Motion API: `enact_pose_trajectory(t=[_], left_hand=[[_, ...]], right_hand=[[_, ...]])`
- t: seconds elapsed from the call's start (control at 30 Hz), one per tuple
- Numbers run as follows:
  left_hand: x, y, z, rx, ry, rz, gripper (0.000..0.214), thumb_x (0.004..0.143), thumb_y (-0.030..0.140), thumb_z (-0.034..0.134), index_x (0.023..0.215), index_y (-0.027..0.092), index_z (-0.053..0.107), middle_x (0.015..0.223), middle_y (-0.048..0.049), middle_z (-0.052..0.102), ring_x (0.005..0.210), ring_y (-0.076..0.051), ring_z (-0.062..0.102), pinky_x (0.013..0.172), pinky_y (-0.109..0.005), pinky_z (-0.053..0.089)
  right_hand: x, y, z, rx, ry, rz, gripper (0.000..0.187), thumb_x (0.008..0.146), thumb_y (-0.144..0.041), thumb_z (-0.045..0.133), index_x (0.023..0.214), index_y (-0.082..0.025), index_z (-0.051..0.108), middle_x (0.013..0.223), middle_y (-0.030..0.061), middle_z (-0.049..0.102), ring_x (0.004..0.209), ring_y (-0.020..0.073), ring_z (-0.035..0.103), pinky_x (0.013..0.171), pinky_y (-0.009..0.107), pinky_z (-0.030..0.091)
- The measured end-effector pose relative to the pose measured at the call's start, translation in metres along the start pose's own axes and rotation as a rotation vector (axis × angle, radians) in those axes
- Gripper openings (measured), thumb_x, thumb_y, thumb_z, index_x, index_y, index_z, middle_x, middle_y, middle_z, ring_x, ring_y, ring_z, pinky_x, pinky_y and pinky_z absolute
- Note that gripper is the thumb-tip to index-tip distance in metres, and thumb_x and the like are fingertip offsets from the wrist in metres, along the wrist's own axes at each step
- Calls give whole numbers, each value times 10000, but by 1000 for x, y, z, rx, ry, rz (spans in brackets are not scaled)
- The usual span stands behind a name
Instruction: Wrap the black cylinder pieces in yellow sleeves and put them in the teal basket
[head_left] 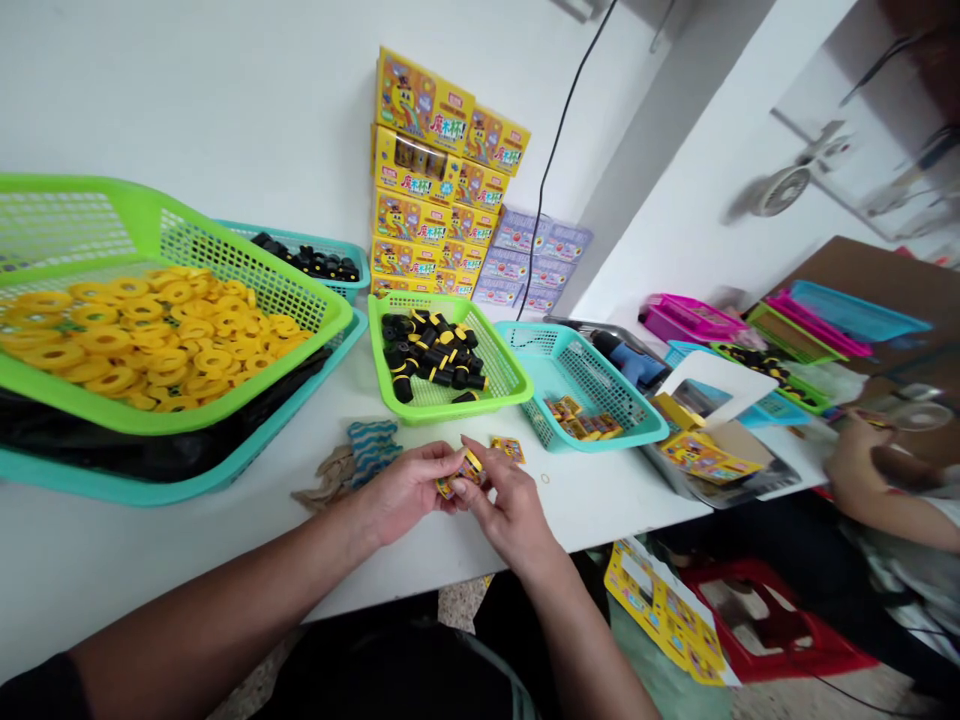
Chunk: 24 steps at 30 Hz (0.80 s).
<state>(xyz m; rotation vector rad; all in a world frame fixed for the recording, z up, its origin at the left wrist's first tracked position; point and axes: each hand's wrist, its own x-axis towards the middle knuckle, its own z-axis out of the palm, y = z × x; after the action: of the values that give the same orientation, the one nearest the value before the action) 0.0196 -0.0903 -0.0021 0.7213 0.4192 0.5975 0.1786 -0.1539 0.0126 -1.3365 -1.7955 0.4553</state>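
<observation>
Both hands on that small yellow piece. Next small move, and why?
Probably place the small yellow printed piece into the teal mesh basket, if it's finished. The left hand and right hand both grip it close to that basket, and similar yellow packets already lie inside it.

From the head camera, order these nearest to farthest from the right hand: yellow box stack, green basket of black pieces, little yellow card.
Right hand, nearest first:
1. Little yellow card, just ahead on the table.
2. Green basket of black pieces, farther ahead.
3. Yellow box stack, behind that basket.
</observation>
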Motion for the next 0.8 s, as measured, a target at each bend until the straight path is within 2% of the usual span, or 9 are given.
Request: enact_pose_trajectory(t=[0.13,0.3,0.43,0.5,0.57,0.67,0.73,0.8], left_hand=[[-1,0,3,-10,-12,-18,297,728,367,792,779,128,623,733,-22,584,631,-109,538,587,-243,400],[0,-1,2,-8,-17,-31,320,678,358,832,790,121,649,742,-20,591,612,-99,531,562,-234,387],[2,0,0,8,-24,-85,381,773,485,728,878,124,667,751,-50,634,602,-126,568,578,-255,418],[2,3,0,-28,12,-58,315,771,426,742,834,132,649,774,-57,658,631,-136,596,585,-249,428],[1,7,1,-74,51,1,244,714,299,796,787,138,629,793,-53,672,676,-151,623,602,-245,444],[2,11,1,-108,71,39,251,652,198,825,814,143,642,807,-61,687,736,-197,654,640,-277,479],[3,11,1,-129,67,41,253,659,194,824,839,143,654,821,-68,692,759,-210,661,664,-293,495],[4,9,0,-172,72,6,236,730,284,792,863,137,665,813,-68,684,741,-191,652,683,-294,505]], right_hand=[[1,-4,-1,-64,43,-69,393,884,-420,637,1207,-198,645,846,57,613,810,190,578,739,338,495],[0,-3,-6,-62,24,-60,369,859,-400,672,1165,-194,666,782,33,561,740,168,541,659,302,467],[-4,-2,-1,-81,184,-68,306,830,-330,709,1104,-200,669,808,33,549,709,160,523,621,295,460],[-5,-3,3,-137,232,-123,311,833,-295,700,1127,-207,651,879,56,566,786,182,550,682,322,481],[-5,-6,5,-157,242,-152,361,841,-308,687,1183,-212,620,917,67,580,843,202,568,725,347,494],[-5,-7,7,-136,236,-118,333,871,-345,651,1169,-202,618,845,50,595,764,186,571,674,336,499],[-4,-6,9,-171,255,-144,285,878,-322,645,1133,-197,626,797,41,597,716,175,562,641,324,496],[-5,-3,12,-275,305,-226,327,861,-279,666,1170,-195,601,828,57,606,743,188,567,649,333,502]])
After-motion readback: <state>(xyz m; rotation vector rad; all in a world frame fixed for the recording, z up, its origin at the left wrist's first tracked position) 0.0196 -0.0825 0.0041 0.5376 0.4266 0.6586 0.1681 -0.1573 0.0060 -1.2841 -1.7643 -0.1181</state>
